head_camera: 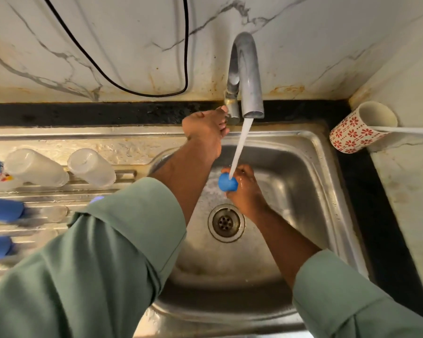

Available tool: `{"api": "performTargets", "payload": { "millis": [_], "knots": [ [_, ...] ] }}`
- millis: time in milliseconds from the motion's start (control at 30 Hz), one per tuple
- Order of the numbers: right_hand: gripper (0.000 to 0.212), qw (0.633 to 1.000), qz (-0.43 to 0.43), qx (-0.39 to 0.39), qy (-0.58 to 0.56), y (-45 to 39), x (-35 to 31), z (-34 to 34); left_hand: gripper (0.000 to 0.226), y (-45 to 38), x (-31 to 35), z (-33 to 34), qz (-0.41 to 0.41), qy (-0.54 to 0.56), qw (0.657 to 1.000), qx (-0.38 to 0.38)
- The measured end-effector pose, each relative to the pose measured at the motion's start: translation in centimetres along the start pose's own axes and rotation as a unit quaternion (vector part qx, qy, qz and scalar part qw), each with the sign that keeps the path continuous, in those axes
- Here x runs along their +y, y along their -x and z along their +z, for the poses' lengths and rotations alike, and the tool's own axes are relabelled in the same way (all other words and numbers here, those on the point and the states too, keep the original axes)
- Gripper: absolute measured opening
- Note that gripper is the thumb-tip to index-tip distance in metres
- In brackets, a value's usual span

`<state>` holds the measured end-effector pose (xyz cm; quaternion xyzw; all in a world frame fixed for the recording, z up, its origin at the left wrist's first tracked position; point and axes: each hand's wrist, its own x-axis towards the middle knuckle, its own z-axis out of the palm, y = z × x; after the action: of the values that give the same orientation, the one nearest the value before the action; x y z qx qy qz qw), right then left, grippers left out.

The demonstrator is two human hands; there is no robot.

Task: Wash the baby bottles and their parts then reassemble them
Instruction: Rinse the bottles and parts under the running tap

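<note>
The person is rinsing a small blue bottle part (227,183), likely a cap or collar, under the stream (239,147) running from the tap (246,76) at upper centre of the frame. The right hand (246,189) is gripping the part with fingers curled round it, holding it right in the water above the drain (226,223), in the middle of the sink (310,152). The left hand (205,130) is reaching up to the tap's valve (231,111), its fingers curled at the handle; how firmly they are gripping it is not clear.

To rinse well, it seems wise to be turning the part slowly so the water is reaching both the inside and the outer ridges, and keeping the flow moderate so it is not splashing out. Wet plastic may slip, so a snug hold matters.

The part is short and roundish; its axis appears to be running roughly left to right, the left end pointing away from the palm, though which end is open cannot be told.

At the left of the frame, clear bottles (34,167) are lying on their sides on the draining worktop (132,147), long axes running upper left to lower right.
</note>
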<state>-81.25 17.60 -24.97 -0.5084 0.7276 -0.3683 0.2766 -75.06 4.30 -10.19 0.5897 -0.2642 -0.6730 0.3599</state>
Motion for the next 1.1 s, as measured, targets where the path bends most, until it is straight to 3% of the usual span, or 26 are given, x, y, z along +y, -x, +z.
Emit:
{"api": "performTargets", "payload": {
  "millis": [67,133,267,367,433,500,533,567,633,733,767,833,867,900,1000,1100],
  "knots": [
    [0.053,0.999,0.013,-0.001,-0.033,-0.1,-1.2,-0.9,0.017,0.4,-0.2,0.6,0.114,-0.112,0.987,-0.034],
    [0.056,0.999,0.019,-0.017,-0.039,-0.1,-2.3,-1.7,0.016,0.4,0.1,0.8,0.194,-0.265,0.943,-0.056],
    [0.059,0.994,0.056,-0.055,0.077,0.4,-5.6,-4.9,0.025,1.2,1.7,-1.8,0.234,-0.405,0.876,-0.121],
    [0.057,0.989,-0.006,0.018,0.146,1.2,-7.8,-7.9,0.025,3.1,0.7,-4.6,0.256,-0.512,0.81,-0.128],
    [0.052,0.987,-0.035,0.047,0.152,2.6,-7.5,-8.2,0.033,5.1,-1.3,-6.7,0.242,-0.55,0.788,-0.132],
    [0.044,0.975,0.042,-0.073,0.204,5.2,-6.4,-6.7,0.038,7.5,-3.6,-9.3,0.239,-0.617,0.737,-0.14],
    [0.038,0.945,0.103,-0.15,0.272,6.2,-6.1,-6.3,0.039,8.6,-4.5,-10.5,0.239,-0.645,0.711,-0.149],
    [0.035,0.935,0.125,-0.148,0.297,6.6,-5.7,-5.9,0.038,9.2,-5.5,-11.8,0.238,-0.665,0.691,-0.154],
    [0.041,0.954,0.115,-0.067,0.267,6.9,-7.2,-6.6,0.032,11.1,-6.9,-14.1,0.248,-0.663,0.694,-0.132],
    [0.048,0.977,0.015,0.099,0.189,6.6,-9.6,-7.5,0.023,12.8,-8.2,-16.3,0.278,-0.615,0.735,-0.067],
    [0.045,0.978,0.009,0.086,0.19,6.7,-10.0,-6.9,0.023,13.6,-8.3,-17.3,0.288,-0.602,0.743,-0.046],
    [0.036,0.955,0.095,-0.095,0.265,8.2,-9.2,-5.1,0.022,14.9,-8.6,-18.9,0.299,-0.593,0.747,-0.031],
    [0.034,0.942,0.124,-0.132,0.282,8.7,-8.8,-4.4,0.022,15.2,-8.5,-19.8,0.308,-0.59,0.746,-0.028],
    [0.035,0.935,0.125,-0.134,0.303,9.1,-9.3,-4.1,0.021,15.3,-8.3,-20.8,0.32,-0.585,0.745,-0.026],
    [0.045,0.982,0.017,0.012,0.189,9.1,-11.2,-3.0,0.019,16.1,-6.9,-25.3,0.347,-0.551,0.758,-0.015],
    [0.045,0.965,0.052,-0.093,0.24,10.0,-13.0,-1.2,0.018,16.9,-5.8,-31.3,0.367,-0.541,0.757,0.019]
  ]
}}
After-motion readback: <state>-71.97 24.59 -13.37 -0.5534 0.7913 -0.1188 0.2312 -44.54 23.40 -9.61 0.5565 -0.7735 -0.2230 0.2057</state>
